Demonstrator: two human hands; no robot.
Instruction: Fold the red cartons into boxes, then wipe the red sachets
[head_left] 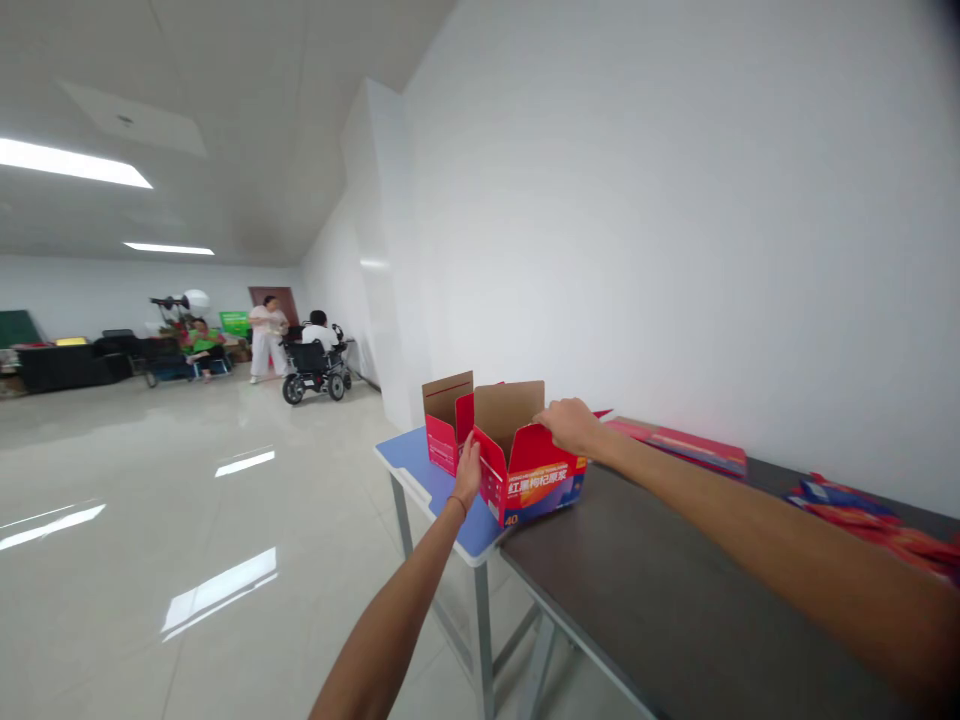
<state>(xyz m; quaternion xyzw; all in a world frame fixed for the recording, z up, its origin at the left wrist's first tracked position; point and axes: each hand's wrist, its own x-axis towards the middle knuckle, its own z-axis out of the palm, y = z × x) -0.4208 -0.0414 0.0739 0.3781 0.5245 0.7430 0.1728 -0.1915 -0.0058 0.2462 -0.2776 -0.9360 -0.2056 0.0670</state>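
A red printed cardboard box [525,480] stands open at the junction of the two tables, its flaps raised and their brown inner sides showing. My left hand [469,472] grips the box at its near left corner, between the raised flaps. My right hand [570,425] holds the top edge of the box's right side. The box rests partly on a blue-topped table [412,465] and partly on a dark grey table [637,590]. Flat red cartons [679,447] lie to its right against the wall, beyond my right forearm.
A heap of red and blue printed packaging [862,520] lies at the far right of the grey table, beside a white wall. Polished tile floor lies left of the tables. Far back, several people, a wheelchair [316,368] and dark tables stand near a door.
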